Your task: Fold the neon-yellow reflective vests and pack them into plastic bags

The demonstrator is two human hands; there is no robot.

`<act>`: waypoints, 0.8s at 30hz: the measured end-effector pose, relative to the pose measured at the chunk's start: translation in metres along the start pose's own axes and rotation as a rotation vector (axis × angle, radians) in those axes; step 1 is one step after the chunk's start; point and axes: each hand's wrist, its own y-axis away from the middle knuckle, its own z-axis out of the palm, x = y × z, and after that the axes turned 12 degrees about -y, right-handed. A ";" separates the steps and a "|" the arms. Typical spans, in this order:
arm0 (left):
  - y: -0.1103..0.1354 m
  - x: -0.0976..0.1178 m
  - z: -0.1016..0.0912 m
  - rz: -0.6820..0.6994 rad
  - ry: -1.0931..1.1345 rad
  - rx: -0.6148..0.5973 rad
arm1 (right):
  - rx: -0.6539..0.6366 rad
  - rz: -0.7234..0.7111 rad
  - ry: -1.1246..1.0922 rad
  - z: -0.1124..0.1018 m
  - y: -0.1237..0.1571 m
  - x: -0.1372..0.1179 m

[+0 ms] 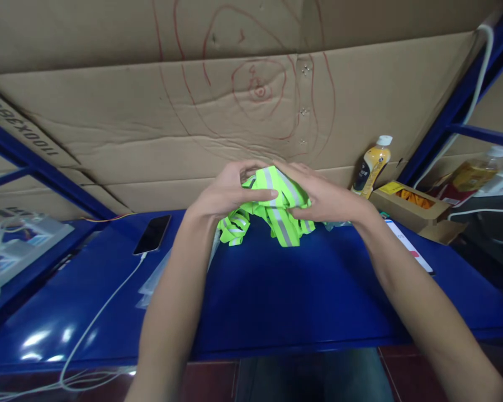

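Note:
A bunched reflective strap (283, 223), neon yellow-green with a silver-grey stripe, is gathered between both hands above the blue tabletop (276, 301). My left hand (230, 192) grips it from the left, the thumb laid across its front. From the right, my right hand (314, 192) closes round the bundle, with its fingers over the top and the thumb beneath. Loose folds hang below the hands, one coil to the left and a wider band in the middle. The far side of the bundle is hidden.
A charging phone (152, 234) and a clear plastic bag (155, 279) lie to the left. At right are a yellow drink bottle (372, 167), an open cardboard box (417, 209) and another phone (408, 245). Cardboard (109, 106) walls the back. A white cable (104, 307) crosses the front edge.

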 end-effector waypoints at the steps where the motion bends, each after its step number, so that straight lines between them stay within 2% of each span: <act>1: 0.001 0.000 -0.002 0.052 -0.078 -0.029 | -0.024 0.010 -0.063 -0.004 0.001 0.000; 5: 0.003 0.004 -0.006 0.230 -0.253 -0.105 | -0.011 0.133 -0.197 -0.018 0.003 0.001; 8: 0.004 0.009 -0.002 0.286 -0.316 -0.116 | -0.084 0.266 -0.292 -0.018 0.003 0.007; 12: 0.006 0.010 0.005 0.206 -0.401 -0.152 | -0.097 0.284 -0.468 -0.010 0.003 0.013; 15: 0.007 0.008 0.008 0.158 -0.545 -0.160 | -0.086 0.272 -0.411 -0.003 0.001 0.014; 19: 0.006 0.009 0.010 0.171 -0.714 -0.179 | -0.135 0.256 -0.365 0.001 0.000 0.015; 21: 0.006 0.009 0.012 0.160 -0.734 -0.134 | -0.148 0.256 -0.355 -0.002 0.000 0.014; 24: 0.004 0.008 0.012 0.148 -0.638 -0.029 | -0.085 0.224 -0.261 -0.008 0.002 0.010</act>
